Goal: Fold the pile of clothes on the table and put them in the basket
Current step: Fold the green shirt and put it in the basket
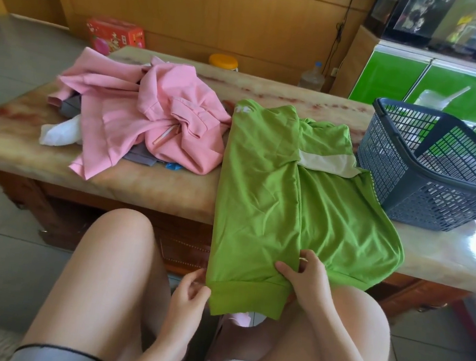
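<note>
**A:** so what's the setup here?

**B:** glossy marbled stone worktop point(170, 190) on a wooden base, grey tile floor, cardboard along the back wall. Biggest item is a smooth green shirt point(263, 183), partly folded lengthwise, its hem hanging off the near edge over the person's knees. Left of it, a crumpled pile of clothes point(137, 118) — mostly soft pink fleece, with grey and white bits poking out.

**A:** and the basket?

**B:** dark blue plastic lattice basket point(439, 170), rectangular, at the right end of the worktop just beside the shirt.

**A:** hands?

**B:** right hand point(305, 280) has its grip pinched closed on the shirt's hem — left hand point(188, 293) pinches the hem's left corner.
</note>
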Demonstrator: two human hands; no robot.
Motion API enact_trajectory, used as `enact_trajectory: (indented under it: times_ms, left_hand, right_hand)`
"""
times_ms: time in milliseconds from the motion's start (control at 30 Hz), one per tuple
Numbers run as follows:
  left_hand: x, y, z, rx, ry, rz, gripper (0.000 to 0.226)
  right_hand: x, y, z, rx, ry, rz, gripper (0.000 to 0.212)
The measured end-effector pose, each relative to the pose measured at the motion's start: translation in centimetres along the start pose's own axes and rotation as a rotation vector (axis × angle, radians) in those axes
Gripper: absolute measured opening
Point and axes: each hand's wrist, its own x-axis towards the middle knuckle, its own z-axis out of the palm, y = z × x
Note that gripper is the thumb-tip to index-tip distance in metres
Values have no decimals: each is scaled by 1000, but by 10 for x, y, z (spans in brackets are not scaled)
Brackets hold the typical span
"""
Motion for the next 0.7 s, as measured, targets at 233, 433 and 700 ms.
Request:
enact_trajectory:
  times_ms: [233, 433, 700]
  left_hand:
    - [8, 9, 7, -32, -192, -90, 21]
    - [15, -4, 0, 122, -97, 31, 50]
    - [16, 3, -3, -161, -107, -142, 18]
  right_hand:
    - [3, 5, -1, -74, -43, 35, 55]
    - [3, 6, -4, -122, -41, 3, 23]
    - [3, 5, -4, -148, -25, 3, 27]
